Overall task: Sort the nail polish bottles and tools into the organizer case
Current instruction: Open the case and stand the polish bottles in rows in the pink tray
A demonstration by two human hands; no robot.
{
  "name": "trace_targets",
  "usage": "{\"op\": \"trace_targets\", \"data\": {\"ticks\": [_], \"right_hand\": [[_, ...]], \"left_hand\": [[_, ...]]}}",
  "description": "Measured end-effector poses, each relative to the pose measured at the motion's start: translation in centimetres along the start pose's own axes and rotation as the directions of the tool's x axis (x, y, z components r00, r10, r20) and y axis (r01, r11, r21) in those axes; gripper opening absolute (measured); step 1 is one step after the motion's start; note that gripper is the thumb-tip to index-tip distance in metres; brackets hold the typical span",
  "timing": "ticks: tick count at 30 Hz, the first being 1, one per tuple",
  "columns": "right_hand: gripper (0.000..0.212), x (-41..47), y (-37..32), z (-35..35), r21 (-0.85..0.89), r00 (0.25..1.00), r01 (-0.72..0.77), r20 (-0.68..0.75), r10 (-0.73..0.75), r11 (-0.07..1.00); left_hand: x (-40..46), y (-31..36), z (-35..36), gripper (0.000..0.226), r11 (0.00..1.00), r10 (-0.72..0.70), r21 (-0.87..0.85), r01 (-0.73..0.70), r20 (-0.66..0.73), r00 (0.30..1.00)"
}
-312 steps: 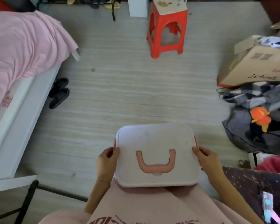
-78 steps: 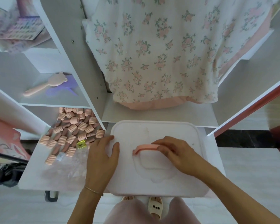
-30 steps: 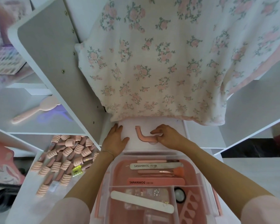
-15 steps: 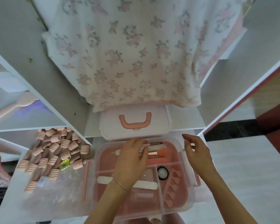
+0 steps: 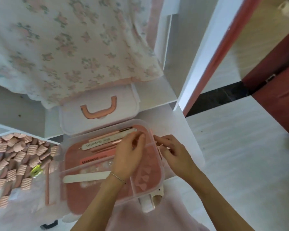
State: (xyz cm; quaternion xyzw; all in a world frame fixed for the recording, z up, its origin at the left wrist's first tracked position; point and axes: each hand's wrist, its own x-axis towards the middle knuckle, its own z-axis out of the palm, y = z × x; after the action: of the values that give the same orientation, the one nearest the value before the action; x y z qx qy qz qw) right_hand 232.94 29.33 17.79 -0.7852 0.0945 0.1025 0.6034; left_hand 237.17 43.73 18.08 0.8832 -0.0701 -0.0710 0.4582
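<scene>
The organizer case [image 5: 83, 197] stands open on a white shelf, a pink tray with clear walls and dividers. Its white lid [image 5: 123, 104] with a pink handle lies flat just behind it. Long tools [image 5: 100, 142] fill the back compartment, and a white nail file [image 5: 85, 178] and pink toe separators [image 5: 143, 177] lie in the front ones. My left hand [image 5: 128, 154] hovers over the tray, fingertips curled at the tools' right ends; blur hides any grip. My right hand [image 5: 172, 150] curls its fingers on the case's right rim. Nail polish bottles [image 5: 22, 155] with ribbed pink caps are heaped to the left.
A floral cloth [image 5: 73, 47] hangs down over the back of the lid. A thin pink stick [image 5: 47, 185] and a small yellow-green item [image 5: 35, 170] lie beside the case. A white upright panel [image 5: 207, 47] rises at the right, with floor beyond it.
The view has swung to the right. My left hand slid to the tools' right ends and curled its fingers. My right hand closed in on the case's right rim.
</scene>
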Motion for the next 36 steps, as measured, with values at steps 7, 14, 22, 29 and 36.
{"op": "trace_targets", "data": {"ticks": [7, 14, 22, 29, 36], "right_hand": [[0.027, -0.3, 3.3, -1.0, 0.26, 0.98, -0.113, -0.131, 0.151, 0.959], [0.016, -0.6, 6.1, -0.1, 0.34, 0.96, -0.279, 0.136, 0.246, 0.898], [0.033, -0.2, 6.6, 0.3, 0.394, 0.951, -0.298, 0.201, 0.235, 0.869], [0.026, -0.4, 7.2, 0.0, 0.391, 0.971, -0.24, 0.086, 0.224, 0.889], [0.025, 0.8, 5.9, -0.8, 0.262, 0.948, -0.198, -0.195, 0.253, 0.945]], "left_hand": [[1.2, 1.1, 2.4, 0.023, 0.986, -0.163, 0.041, 0.163, -0.018, 0.987], [0.6, 1.2, 2.5, 0.021, 0.993, -0.105, 0.052, 0.105, -0.014, 0.994], [0.5, 0.5, 2.8, 0.029, 0.991, -0.084, 0.103, 0.087, -0.032, 0.996], [0.4, 0.8, 3.0, 0.025, 0.989, -0.09, 0.119, 0.092, -0.026, 0.996], [0.7, 1.0, 1.5, 0.019, 0.987, -0.063, 0.153, 0.041, 0.144, 0.988]]}}
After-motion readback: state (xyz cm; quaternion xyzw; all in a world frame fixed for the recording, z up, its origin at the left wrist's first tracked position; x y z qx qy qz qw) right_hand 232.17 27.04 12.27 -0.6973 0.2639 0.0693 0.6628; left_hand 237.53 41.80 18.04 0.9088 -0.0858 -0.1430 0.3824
